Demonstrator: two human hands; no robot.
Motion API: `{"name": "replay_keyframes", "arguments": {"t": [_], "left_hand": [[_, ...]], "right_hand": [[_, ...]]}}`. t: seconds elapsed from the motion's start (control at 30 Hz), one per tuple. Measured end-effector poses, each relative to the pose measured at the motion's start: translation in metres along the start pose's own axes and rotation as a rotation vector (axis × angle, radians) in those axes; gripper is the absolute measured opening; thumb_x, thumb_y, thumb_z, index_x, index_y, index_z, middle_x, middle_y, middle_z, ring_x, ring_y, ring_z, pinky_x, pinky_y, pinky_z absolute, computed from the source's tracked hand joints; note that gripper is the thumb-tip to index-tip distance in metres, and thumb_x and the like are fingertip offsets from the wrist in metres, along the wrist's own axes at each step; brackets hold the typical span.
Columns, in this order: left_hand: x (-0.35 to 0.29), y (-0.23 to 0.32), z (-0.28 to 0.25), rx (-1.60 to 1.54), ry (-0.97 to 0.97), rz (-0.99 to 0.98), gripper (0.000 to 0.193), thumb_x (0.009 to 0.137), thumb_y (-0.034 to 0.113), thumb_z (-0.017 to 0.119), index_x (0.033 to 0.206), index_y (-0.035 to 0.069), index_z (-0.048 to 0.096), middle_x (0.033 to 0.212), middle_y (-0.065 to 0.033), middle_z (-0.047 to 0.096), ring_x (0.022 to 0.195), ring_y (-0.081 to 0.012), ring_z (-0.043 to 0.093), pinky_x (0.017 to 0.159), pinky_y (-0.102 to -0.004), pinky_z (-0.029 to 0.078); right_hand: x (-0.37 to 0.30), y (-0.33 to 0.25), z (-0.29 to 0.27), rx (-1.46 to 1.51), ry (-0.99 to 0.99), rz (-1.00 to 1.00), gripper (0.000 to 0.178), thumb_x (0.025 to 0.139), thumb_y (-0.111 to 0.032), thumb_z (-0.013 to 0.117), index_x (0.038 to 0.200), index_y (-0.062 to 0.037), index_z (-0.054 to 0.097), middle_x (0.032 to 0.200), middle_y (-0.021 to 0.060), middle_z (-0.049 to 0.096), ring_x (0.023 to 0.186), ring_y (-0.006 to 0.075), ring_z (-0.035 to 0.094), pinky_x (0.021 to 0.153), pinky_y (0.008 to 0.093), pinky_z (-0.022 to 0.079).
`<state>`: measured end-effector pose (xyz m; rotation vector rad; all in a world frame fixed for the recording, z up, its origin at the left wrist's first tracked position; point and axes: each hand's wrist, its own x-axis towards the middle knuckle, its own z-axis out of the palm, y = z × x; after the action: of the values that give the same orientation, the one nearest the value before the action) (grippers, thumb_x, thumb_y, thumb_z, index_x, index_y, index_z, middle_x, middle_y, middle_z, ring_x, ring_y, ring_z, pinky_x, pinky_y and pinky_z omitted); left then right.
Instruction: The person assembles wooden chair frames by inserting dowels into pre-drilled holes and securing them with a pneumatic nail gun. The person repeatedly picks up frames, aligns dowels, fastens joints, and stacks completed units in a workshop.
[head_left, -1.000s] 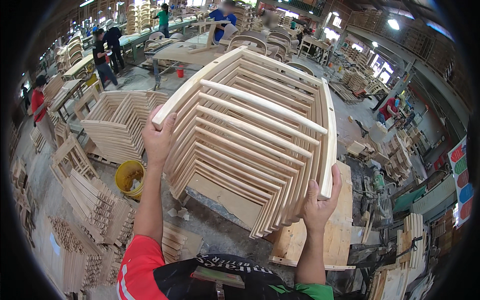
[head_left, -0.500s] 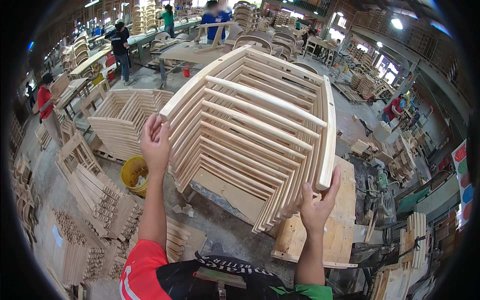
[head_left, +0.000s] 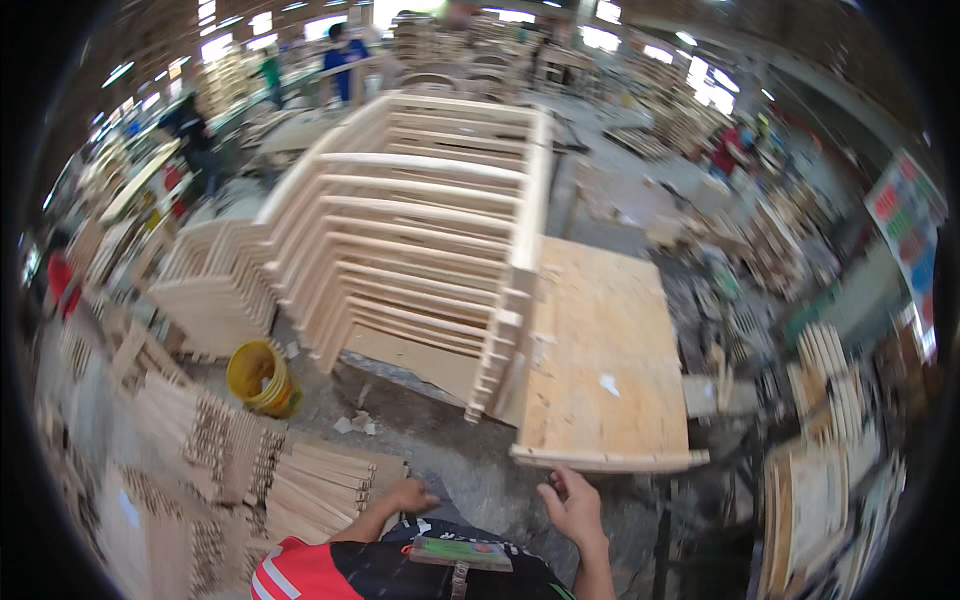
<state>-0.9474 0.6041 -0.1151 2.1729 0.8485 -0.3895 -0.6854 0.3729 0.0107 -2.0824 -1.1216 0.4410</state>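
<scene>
A tall stack of pale wooden chair frames (head_left: 420, 210), with curved side rails and crossbars, stands in front of me. Neither hand touches it. Down close to my body is my left hand (head_left: 408, 496), empty and slightly blurred, its fingers loosely apart. My right hand (head_left: 576, 506) is open and empty too, just below the near edge of a plywood-topped table (head_left: 605, 350). A small white scrap (head_left: 608, 384) lies on that tabletop.
A yellow bucket (head_left: 262, 378) stands on the floor left of the stack. Bundles of wooden slats (head_left: 310, 480) lie at lower left, and another stack of frames (head_left: 215, 285) stands behind the bucket. Strapped wooden parts (head_left: 825, 385) are at right. Several people work farther off.
Both hands have let go of the top frame's ends and drawn back toward my body. The view has turned, so the stack now sits farther left and the plywood tabletop shows more fully.
</scene>
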Motion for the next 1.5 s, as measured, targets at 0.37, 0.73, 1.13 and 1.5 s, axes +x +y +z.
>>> {"name": "replay_keyframes", "arguments": {"t": [0.37, 0.73, 1.13, 1.5], "left_hand": [[0.073, 0.19, 0.089, 0.626, -0.377, 0.677, 0.05, 0.092, 0.046, 0.076, 0.118, 0.003, 0.076, 0.118, -0.0239, 0.076, 0.109, -0.0445, 0.072, 0.096, -0.0525, 0.057], [0.105, 0.395, 0.239, 0.828, -0.744, 1.129, 0.051, 0.093, 0.045, 0.076, 0.127, 0.007, 0.073, 0.111, -0.0229, 0.078, 0.107, -0.0426, 0.075, 0.094, -0.0513, 0.058], [0.137, 0.53, 0.341, 0.971, -0.983, 1.17, 0.056, 0.091, 0.046, 0.078, 0.128, 0.004, 0.073, 0.113, -0.0205, 0.079, 0.109, -0.0375, 0.075, 0.098, -0.0464, 0.058], [0.096, 0.621, 0.439, 1.008, -1.077, 1.358, 0.054, 0.093, 0.044, 0.077, 0.126, 0.002, 0.073, 0.117, -0.0206, 0.078, 0.111, -0.0379, 0.075, 0.097, -0.0466, 0.058]], "right_hand": [[-0.257, 0.046, -0.018, -0.015, 0.094, 0.651, 0.055, 0.102, -0.039, 0.065, 0.143, -0.0026, 0.059, 0.133, 0.0263, 0.067, 0.125, 0.0469, 0.063, 0.106, 0.0561, 0.05], [-0.367, 0.077, 0.011, 0.172, 0.416, 1.244, 0.057, 0.099, -0.043, 0.069, 0.143, -0.0075, 0.061, 0.129, 0.0233, 0.071, 0.12, 0.0449, 0.068, 0.101, 0.0539, 0.054], [-0.362, 0.148, -0.091, 0.132, 1.061, 1.285, 0.052, 0.1, -0.038, 0.071, 0.141, -0.0069, 0.064, 0.121, 0.0199, 0.076, 0.114, 0.0401, 0.071, 0.099, 0.0485, 0.056], [-0.459, 0.18, -0.111, 0.353, 1.687, 1.398, 0.043, 0.098, -0.032, 0.074, 0.13, -0.0037, 0.071, 0.108, 0.018, 0.08, 0.096, 0.0311, 0.078, 0.087, 0.0406, 0.06]]}}
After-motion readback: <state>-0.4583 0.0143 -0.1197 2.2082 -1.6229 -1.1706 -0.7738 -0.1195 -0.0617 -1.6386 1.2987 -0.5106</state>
